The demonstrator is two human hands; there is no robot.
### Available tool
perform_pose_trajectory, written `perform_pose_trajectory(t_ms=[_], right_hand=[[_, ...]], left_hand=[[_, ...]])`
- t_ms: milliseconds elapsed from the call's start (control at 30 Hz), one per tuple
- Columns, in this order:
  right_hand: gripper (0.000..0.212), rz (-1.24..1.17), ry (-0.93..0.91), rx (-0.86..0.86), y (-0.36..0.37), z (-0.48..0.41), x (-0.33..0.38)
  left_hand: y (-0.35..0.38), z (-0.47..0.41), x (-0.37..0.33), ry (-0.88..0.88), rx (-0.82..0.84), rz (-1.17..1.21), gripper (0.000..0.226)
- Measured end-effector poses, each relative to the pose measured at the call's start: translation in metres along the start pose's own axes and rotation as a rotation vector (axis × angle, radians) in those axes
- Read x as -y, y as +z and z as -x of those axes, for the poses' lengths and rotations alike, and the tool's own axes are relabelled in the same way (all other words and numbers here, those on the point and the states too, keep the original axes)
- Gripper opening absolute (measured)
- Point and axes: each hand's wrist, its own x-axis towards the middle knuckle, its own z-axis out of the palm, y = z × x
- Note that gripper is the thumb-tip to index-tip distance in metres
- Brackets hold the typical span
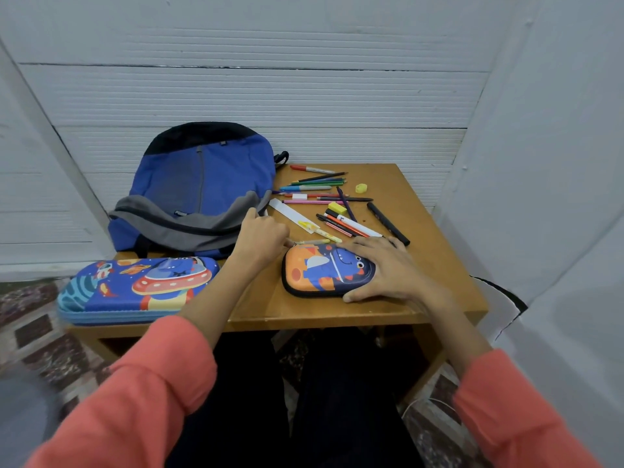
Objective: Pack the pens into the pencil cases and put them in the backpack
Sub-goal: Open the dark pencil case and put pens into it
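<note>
Hands meet the rounded, embossed orange case (314,275): right hand (388,271) splayed flat, left hand (261,233) pinching its zipper (294,244).

On a brown wooden table (429,265), the right hand (388,268) lies flat, fingers spread, on a small orange-and-blue dinosaur pencil case (320,271). The left hand (263,234) curls at the case's far left corner, pinching its zipper. Loose coloured pens (324,194) lie scattered beyond. A blue-and-grey fabric backpack (202,184) sits far left, and a large blue spaceship pencil case (135,288) lies near left.
</note>
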Motion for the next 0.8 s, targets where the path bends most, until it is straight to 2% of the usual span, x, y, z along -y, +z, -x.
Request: perform_pose_trajectory(t_ms=[267,333,400,433,500,567,633,700,800], right_hand=[[0.104,-0.015,0.007,0.022,-0.003,0.002,0.003],[0.104,-0.017,0.002,0.051,-0.005,0.002,0.003],[0.109,-0.022,-0.017,0.088,-0.010,0.000,0.001],[0.112,-0.023,-0.030,0.102,-0.013,-0.003,-0.001],[0.113,-0.067,-0.057,0.130,-0.024,-0.005,0.000],[0.099,-0.194,-0.050,0.178,-0.038,-0.007,0.004],[0.084,-0.288,-0.051,0.187,-0.053,-0.007,0.008],[0.072,-0.309,-0.062,0.054,-0.066,-0.007,0.011],[0.052,-0.398,-0.065,-0.285,-0.072,0.001,0.006]], left_hand=[[0.000,-0.009,-0.003,0.031,0.006,0.035,0.029],[-0.001,-0.010,0.000,0.032,0.027,0.149,0.027],[-0.007,-0.007,0.002,0.066,0.053,0.414,0.031],[-0.012,-0.005,0.002,0.110,0.104,0.615,0.038],[-0.028,0.002,-0.003,0.234,0.314,0.982,0.059],[-0.041,0.008,-0.011,0.357,0.490,1.014,0.073],[-0.045,0.009,-0.014,0.400,0.534,0.881,0.084],[-0.050,0.007,-0.015,0.325,0.524,0.856,0.086],[-0.059,0.006,-0.011,0.150,0.561,1.032,0.070]])
